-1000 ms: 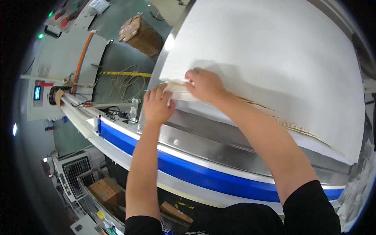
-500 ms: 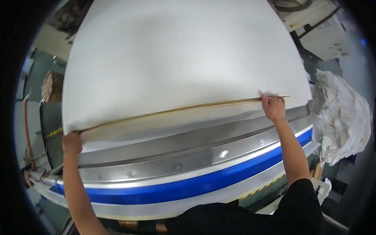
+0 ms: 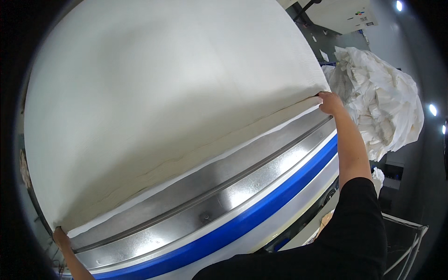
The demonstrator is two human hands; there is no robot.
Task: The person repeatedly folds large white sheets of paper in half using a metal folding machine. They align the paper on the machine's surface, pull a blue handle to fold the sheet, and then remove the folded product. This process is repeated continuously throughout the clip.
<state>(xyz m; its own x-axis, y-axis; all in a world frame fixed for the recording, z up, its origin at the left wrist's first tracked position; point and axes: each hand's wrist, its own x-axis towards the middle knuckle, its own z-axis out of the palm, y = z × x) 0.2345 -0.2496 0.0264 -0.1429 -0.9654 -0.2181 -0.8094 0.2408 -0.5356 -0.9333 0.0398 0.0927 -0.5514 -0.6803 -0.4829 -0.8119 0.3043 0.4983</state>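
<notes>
A very wide, smooth white sheet [image 3: 154,60] curves over what looks like a large roll. Along its near side runs a loose edge with a thin, wrinkled fold line. My right hand [image 3: 330,102] is closed on that edge at its right end, fingertips tucked in at the fold. At the lower left, my left hand [image 3: 60,237] grips the other end of the same edge; its fingers are small and partly hidden in this view. Between both hands the edge hangs fairly straight over the metal.
Below the sheet lie a shiny metal ledge [image 3: 233,193] and a blue strip [image 3: 233,224]. A big crumpled heap of white material [image 3: 382,102] stands on the right. A white tubular frame [image 3: 413,247] is at the lower right, and a pale cabinet [image 3: 343,16] at the back right.
The view has turned and shifted right. My right hand has moved out to the sheet's right end. The brown strip between my hands has narrowed to a thin line, the flap lying flatter.
</notes>
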